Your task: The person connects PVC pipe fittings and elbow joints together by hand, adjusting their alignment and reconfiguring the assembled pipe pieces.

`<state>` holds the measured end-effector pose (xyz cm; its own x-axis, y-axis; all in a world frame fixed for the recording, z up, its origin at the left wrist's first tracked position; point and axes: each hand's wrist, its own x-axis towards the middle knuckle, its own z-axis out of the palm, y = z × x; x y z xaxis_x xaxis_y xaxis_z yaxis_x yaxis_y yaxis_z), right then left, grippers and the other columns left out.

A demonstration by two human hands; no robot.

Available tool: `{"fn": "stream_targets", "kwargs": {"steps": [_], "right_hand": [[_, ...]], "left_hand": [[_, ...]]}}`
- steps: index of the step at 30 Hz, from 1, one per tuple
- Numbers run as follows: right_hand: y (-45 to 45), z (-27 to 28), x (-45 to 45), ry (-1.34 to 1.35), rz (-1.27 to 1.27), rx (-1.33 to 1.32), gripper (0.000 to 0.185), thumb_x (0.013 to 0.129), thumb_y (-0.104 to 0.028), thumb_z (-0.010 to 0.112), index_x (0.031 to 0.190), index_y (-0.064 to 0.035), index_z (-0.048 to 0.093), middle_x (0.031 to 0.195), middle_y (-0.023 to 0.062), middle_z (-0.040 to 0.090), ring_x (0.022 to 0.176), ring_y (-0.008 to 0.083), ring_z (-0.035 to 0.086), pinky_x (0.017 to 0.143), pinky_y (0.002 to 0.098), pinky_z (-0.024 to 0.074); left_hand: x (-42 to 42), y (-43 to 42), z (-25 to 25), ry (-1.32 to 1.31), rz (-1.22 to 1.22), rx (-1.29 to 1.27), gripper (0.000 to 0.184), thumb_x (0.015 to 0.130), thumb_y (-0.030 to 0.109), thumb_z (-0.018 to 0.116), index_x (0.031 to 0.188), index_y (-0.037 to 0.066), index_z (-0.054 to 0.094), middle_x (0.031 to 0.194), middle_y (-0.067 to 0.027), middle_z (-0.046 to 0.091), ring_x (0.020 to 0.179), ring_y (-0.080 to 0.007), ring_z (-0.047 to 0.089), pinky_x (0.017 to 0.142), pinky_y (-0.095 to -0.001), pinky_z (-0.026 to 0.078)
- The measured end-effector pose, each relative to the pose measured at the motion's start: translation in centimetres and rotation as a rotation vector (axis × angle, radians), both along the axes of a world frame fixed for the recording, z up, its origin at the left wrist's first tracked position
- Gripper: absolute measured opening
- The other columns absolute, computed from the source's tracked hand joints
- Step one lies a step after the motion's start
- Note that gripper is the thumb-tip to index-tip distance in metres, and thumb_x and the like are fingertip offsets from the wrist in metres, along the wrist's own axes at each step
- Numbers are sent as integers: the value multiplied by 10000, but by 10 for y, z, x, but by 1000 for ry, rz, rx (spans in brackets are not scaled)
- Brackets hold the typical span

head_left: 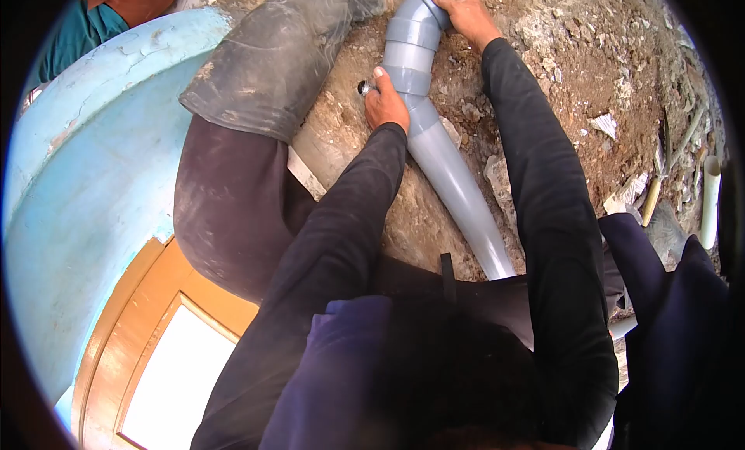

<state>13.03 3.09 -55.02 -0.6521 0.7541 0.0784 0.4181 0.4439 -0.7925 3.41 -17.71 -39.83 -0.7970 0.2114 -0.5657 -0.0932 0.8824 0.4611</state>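
Grey pipe point(459, 182) slants over the dirt point(419, 217); the right hand point(468, 19) holds its top elbow point(419, 19) in curled fingers, the left hand point(386, 107) beside its lower joint point(409, 80), finger closure unclear.

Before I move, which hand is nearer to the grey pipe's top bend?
Right: the right hand grips the top bend itself, while the left hand is lower, beside the collar beneath it.

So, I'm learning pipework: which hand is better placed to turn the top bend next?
Probably the right hand: it grips the top bend, while the left hand sits lower down.
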Motion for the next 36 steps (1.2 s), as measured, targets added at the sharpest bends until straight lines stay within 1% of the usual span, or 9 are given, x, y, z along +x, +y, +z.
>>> {"fn": "stream_targets", "kwargs": {"steps": [13, 14, 17, 21, 22, 24, 28, 33, 36], "right_hand": [[1, 1, -14, 240, -40, -125, 287, 968, -172, 500, 1097, -15, 703, 1103, 218, 685, 1019, 372, 651, 914, 429, 502], [5, 0, -14, 179, -10, -10, 300, 975, -206, 521, 1090, 5, 701, 1082, 184, 712, 985, 313, 663, 900, 405, 494], [1, 77, 1, 281, -217, -741, 325, 976, -244, 538, 1080, 16, 702, 1052, 133, 732, 948, 224, 646, 875, 367, 482], [9, 67, 11, 294, -159, -739, 361, 970, -229, 540, 1218, 2, 664, 1023, 90, 737, 928, 173, 628, 862, 343, 478], [0, 72, 17, 253, -177, -925, 585, 960, -518, 573, 1313, -53, 614, 1197, 90, 660, 1038, 201, 627, 867, 384, 541], [-3, 75, 16, 286, -229, -922, 609, 944, -503, 600, 1318, -24, 617, 1236, 130, 661, 1096, 232, 623, 909, 393, 514], [-4, 81, 13, 298, -269, -993, 610, 952, -484, 600, 1334, -7, 606, 1263, 135, 656, 1148, 247, 607, 970, 388, 473], [-8, 66, 13, 297, -295, -887, 610, 936, -473, 623, 1321, 0, 614, 1254, 134, 662, 1143, 223, 603, 1017, 363, 438], [-8, 90, 18, 279, -206, -924, 506, 892, -349, 716, 1272, -24, 648, 1160, 103, 704, 1067, 189, 632, 977, 344, 465]], "left_hand": [[-8, -9, -22, -67, 47, 93, 1025, 931, 760, 358, 1235, -200, 549, 1229, -340, 588, 1143, -414, 599, 1012, -443, 448], [-9, -11, -25, -52, 22, 104, 1058, 913, 783, 373, 1234, -211, 540, 1222, -346, 586, 1145, -423, 594, 1011, -444, 449], [-9, -9, -22, -102, 61, 109, 1076, 895, 799, 391, 1234, -211, 540, 1226, -347, 585, 1145, -421, 596, 1014, -446, 447], [-6, -8, -15, -53, 1, 84, 1072, 823, 769, 573, 1312, -183, 499, 1222, -333, 599, 1163, -406, 599, 1027, -445, 442], [-4, -10, -14, -28, -59, 106, 1053, 795, 686, 663, 1356, -174, 435, 1223, -318, 597, 1138, -377, 614, 996, -423, 469], [2, -13, -7, 30, -184, 148, 1116, 737, 521, 843, 1444, -157, 309, 1226, -287, 594, 1087, -319, 644, 933, -380, 522], [5, -7, 14, -25, -249, 83, 1337, 583, 233, 942, 1522, -116, 55, 1205, -283, 606, 1067, -314, 651, 912, -382, 553], [1, -5, 12, -110, -249, 169, 968, 615, 168, 910, 1386, -57, 368, 1115, -213, 662, 953, -288, 685, 850, -383, 569], [4, -1, 27, -151, -222, 213, 739, 629, 136, 895, 1233, -15, 496, 1049, -166, 685, 892, -259, 693, 806, -378, 572]]}}
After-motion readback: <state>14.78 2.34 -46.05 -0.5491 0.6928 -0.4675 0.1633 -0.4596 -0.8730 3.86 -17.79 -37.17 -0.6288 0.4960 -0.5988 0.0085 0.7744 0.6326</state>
